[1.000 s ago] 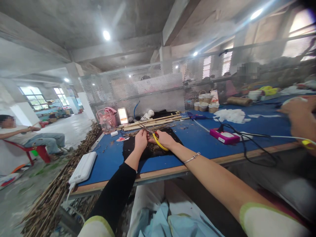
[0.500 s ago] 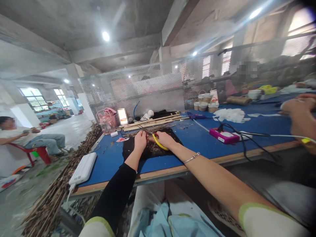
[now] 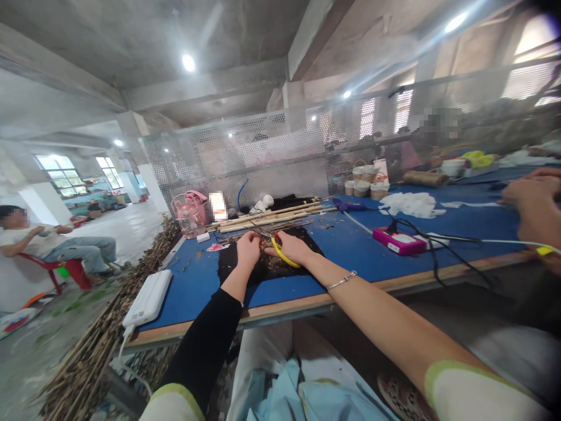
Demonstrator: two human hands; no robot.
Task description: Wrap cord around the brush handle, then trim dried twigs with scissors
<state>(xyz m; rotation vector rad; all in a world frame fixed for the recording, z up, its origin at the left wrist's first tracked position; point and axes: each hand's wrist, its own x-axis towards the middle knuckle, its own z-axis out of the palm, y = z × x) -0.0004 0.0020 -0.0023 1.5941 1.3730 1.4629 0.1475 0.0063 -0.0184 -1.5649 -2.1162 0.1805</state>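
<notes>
Yellow-handled scissors (image 3: 287, 258) are in my right hand (image 3: 295, 248), whose fingers are closed round the handles. Their dark blades point up and left, towards my left hand (image 3: 248, 248). The fingers of my left hand are pinched together close to the blades; whatever is between them is too small to make out. Under both hands lies a black cloth (image 3: 228, 266) strewn with brown plant scraps. Just beyond the hands are thin brown twigs (image 3: 287, 225) and longer pale sticks (image 3: 280, 217) on the blue table (image 3: 350, 275).
A white power bank (image 3: 148, 298) lies at the left edge. A purple power strip (image 3: 397, 241) with cables, a blue glue gun (image 3: 349, 206) and white cloth (image 3: 409, 204) are on the right. A co-worker's hand (image 3: 537, 193) is far right. Dried stalks (image 3: 109, 310) pile at left.
My hands and the scissors have shifted only slightly, with the left hand still beside the blades. The co-worker's hand at the right has moved a little.
</notes>
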